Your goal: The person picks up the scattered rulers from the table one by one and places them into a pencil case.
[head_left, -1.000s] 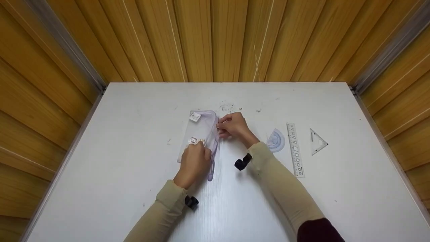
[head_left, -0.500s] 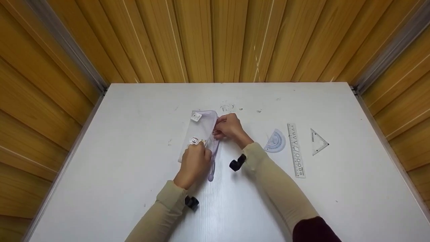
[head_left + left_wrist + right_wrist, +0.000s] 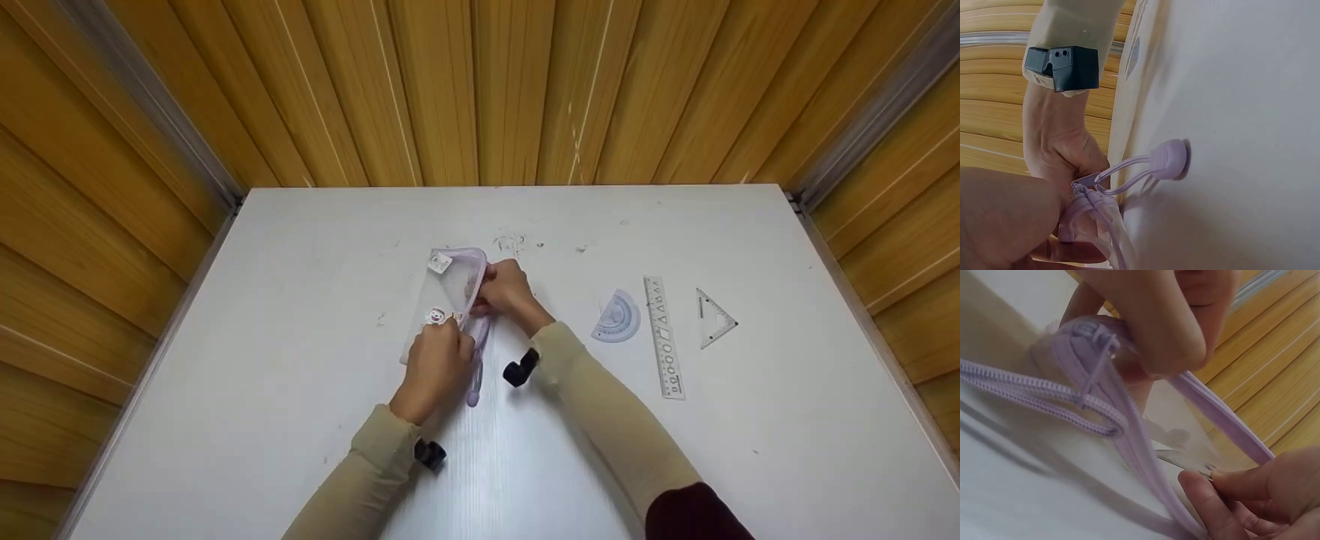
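Observation:
A see-through pencil case [image 3: 442, 289] with lilac zip edging lies at the middle of the table. My left hand [image 3: 437, 352] grips its near edge; in the right wrist view the left-hand fingers [image 3: 1168, 332] pinch the edge beside the zip slider [image 3: 1092, 332]. My right hand [image 3: 508, 289] is at the case's unzipped mouth, its fingertips partly inside. Between its thumb and forefinger is a thin silvery metal piece [image 3: 1179, 458] with a narrow end pointing into the case; the rest is hidden. A lilac cord pull [image 3: 1168, 160] hangs from the zip.
Right of the hands lie a clear blue-tinted protractor [image 3: 618, 316], a clear stencil ruler [image 3: 663, 337] and a clear set square [image 3: 714, 319]. The white table [image 3: 300, 315] backs onto a wood-panelled wall [image 3: 510, 97].
My right hand has moved left, from beside the case to within its mouth, which now gapes wider. My left hand has kept its grip in nearly the same place.

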The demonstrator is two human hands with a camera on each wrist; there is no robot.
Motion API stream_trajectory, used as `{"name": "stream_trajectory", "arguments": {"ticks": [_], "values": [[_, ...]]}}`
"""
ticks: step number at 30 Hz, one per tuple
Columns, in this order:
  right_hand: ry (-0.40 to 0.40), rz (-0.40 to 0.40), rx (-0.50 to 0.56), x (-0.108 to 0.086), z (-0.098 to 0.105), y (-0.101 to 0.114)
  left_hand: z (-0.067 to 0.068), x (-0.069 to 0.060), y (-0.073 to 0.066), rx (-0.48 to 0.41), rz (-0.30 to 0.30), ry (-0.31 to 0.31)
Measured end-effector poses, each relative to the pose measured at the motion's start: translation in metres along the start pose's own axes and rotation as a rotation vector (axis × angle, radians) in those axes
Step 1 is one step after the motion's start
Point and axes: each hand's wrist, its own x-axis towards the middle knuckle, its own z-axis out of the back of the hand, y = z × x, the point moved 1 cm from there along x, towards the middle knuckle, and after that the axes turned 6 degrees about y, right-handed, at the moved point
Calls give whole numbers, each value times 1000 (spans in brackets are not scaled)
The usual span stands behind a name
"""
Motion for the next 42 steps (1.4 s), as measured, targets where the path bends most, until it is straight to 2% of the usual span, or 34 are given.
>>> {"name": "stream_trajectory", "arguments": {"ticks": [3, 5, 12, 17, 22, 33, 42], "values": [[-46, 24, -132, 1, -1, 0, 0, 0, 0, 10, -11, -8], [-60, 35, -171, 2, -3, 0, -1, 0, 0, 12, -11, -13], [-47, 25, -136, 3, -10, 0, -1, 0, 1, 7, -1, -4], [-67, 25, -202, 3, -13, -1, -2, -1, 1, -10, 19, 14], [-58, 16, -217, 4, -15, 1, -1, 0, 1, -19, 33, 30], [-63, 16, -251, 4, -19, 3, -1, -1, 3, 2, -22, -18], [-84, 17, -281, 3, -19, 4, -1, -2, 2, 6, -20, -14]]}}
